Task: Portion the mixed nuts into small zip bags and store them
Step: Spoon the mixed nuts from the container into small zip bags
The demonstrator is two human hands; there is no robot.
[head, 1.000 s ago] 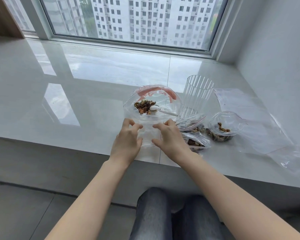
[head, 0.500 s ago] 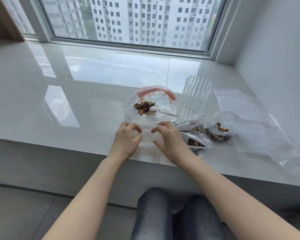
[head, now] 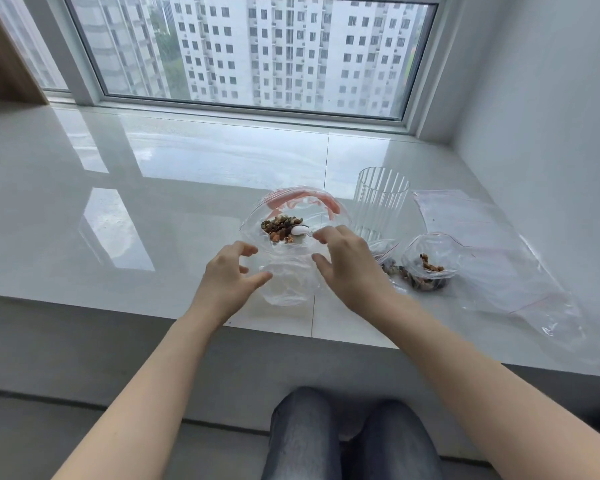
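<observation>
Neither my left hand [head: 230,275] nor my right hand [head: 343,265] holds anything, fingers spread loosely over the empty small bag [head: 288,282] at the sill's edge; filling comes next, I judge, calling for the spoon [head: 300,231] in the nuts [head: 280,228] beyond.

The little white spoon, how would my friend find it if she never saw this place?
Start at the tall ribbed clear glass standing on the white windowsill. Just left of it lies a big clear zip bag with a pink strip along its far edge. The white spoon rests inside that bag beside the pile of mixed nuts; it is the only white, smooth thing among the brown bits.
</observation>
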